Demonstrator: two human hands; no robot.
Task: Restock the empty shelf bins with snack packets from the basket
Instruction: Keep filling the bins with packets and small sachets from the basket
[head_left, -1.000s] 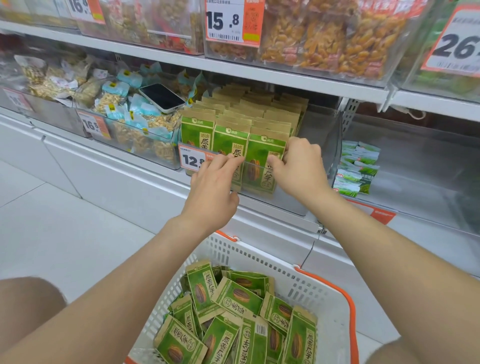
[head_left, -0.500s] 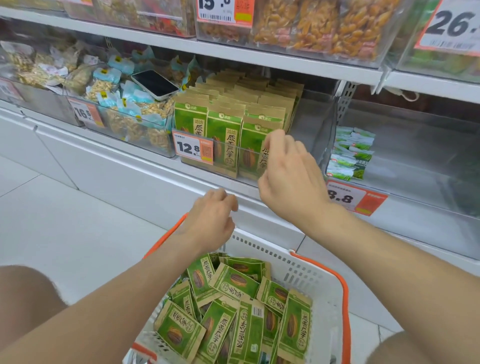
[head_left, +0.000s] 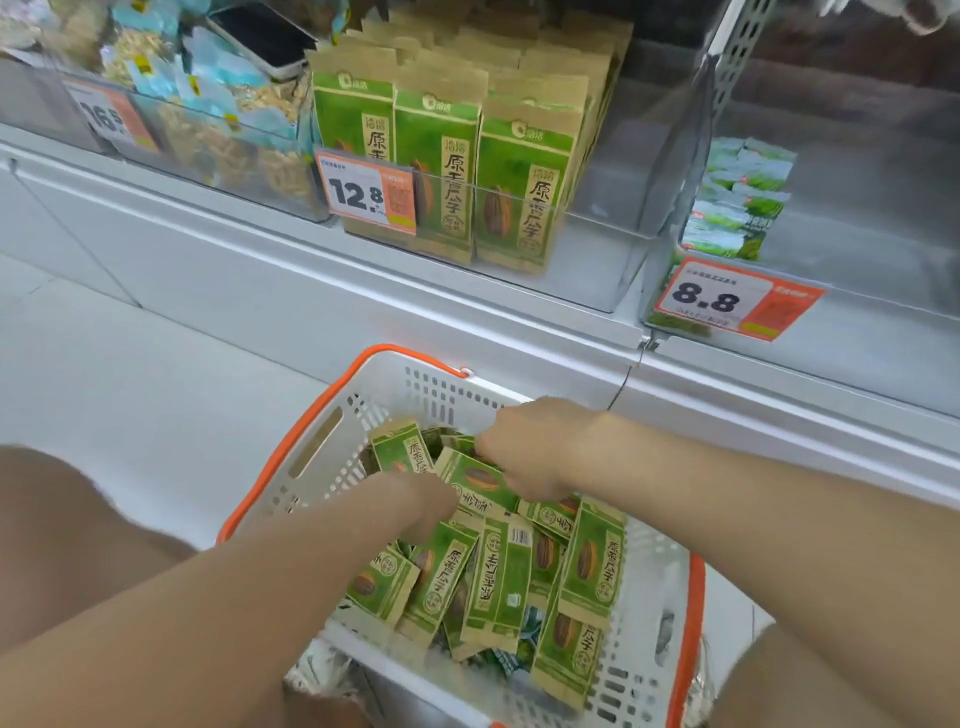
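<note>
Since bin (head_left: 597, 260) upper-centre has room, we dig basket (head_left: 311, 467): right hand (head_left: 535, 452) pinches packet (head_left: 475, 480), left hand (head_left: 421, 501) buried, grip unclear.

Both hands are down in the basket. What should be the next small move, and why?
Probably gather a few green packets and lift them toward the 12.8 bin. The left hand and right hand lie among the loose packets in the basket, though a firm grip is not clear, and the bin has bare space on its right side.
</note>
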